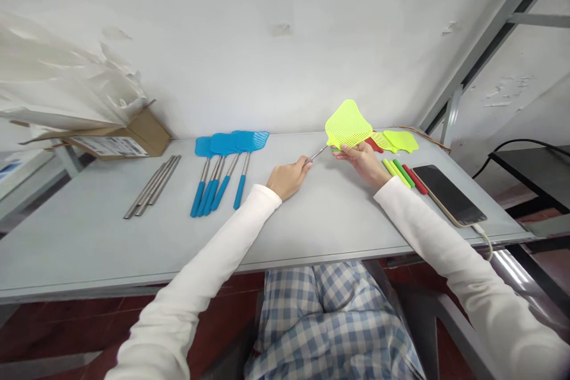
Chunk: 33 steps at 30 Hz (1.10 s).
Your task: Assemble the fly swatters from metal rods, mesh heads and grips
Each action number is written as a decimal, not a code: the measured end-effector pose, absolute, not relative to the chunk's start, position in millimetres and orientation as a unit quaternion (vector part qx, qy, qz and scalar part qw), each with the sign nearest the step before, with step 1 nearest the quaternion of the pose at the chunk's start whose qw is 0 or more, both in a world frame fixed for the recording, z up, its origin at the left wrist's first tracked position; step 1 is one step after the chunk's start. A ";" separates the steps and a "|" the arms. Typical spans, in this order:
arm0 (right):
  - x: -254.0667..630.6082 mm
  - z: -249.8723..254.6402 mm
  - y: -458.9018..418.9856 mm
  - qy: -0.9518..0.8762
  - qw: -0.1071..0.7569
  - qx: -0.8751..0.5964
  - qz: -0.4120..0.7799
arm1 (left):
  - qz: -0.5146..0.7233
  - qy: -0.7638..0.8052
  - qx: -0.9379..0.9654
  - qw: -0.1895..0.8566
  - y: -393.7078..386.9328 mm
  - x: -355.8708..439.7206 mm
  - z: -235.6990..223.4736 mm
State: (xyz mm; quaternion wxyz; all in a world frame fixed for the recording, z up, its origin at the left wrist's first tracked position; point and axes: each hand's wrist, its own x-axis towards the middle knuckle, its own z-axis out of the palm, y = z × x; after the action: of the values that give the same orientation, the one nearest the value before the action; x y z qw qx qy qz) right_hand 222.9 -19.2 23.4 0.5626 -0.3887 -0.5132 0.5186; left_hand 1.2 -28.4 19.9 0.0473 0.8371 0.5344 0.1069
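Now left hand [288, 179] holds rod [319, 152]; right [361, 160], apparently, swatter-head [348, 123].

Fly swatter [348, 123] left of phone [449, 195]

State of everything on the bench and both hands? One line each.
Left hand: closed on metal rod
Right hand: gripping yellow swatter head
Metal rod: meets head's neck; seating unclear
Yellow swatter head: raised, mesh spread flat
Blue swatters: lying, heads overlapping, rods and handles fitted
Metal tubes: lying loose
Colored grips: lying side by side
Phone: screen dark, cable plugged in
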 end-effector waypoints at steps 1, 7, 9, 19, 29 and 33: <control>223.0 24.7 -19.7 -0.516 0.558 -0.387 0.521 | 0.126 0.536 0.832 0.060 -29.3 1.2 20.6; 218.7 16.6 -18.1 -0.497 0.514 -0.411 0.565 | 0.300 0.543 0.767 0.165 -33.7 2.7 18.4; 217.9 11.0 -16.4 -0.496 0.494 -0.435 0.567 | 0.363 0.541 0.726 0.220 -33.6 3.3 15.2; 220.9 0.5 -12.1 -0.527 0.462 -0.462 0.543 | 0.466 0.573 0.535 0.410 -23.3 1.3 -5.0; 220.9 0.2 -11.1 -0.528 0.453 -0.481 0.534 | 0.381 0.637 0.560 0.368 -28.9 -8.7 -1.4; 221.7 -0.7 -10.9 -0.536 0.443 -0.484 0.532 | 0.284 0.685 0.599 0.302 -36.8 -7.7 8.9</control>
State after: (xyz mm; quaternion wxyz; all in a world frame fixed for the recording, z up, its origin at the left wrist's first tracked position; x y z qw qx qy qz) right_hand 221.7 -10.9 -0.7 0.4430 -0.4840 -0.5355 0.5317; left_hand -7.7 -36.8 8.9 0.3021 0.5989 0.6852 0.2838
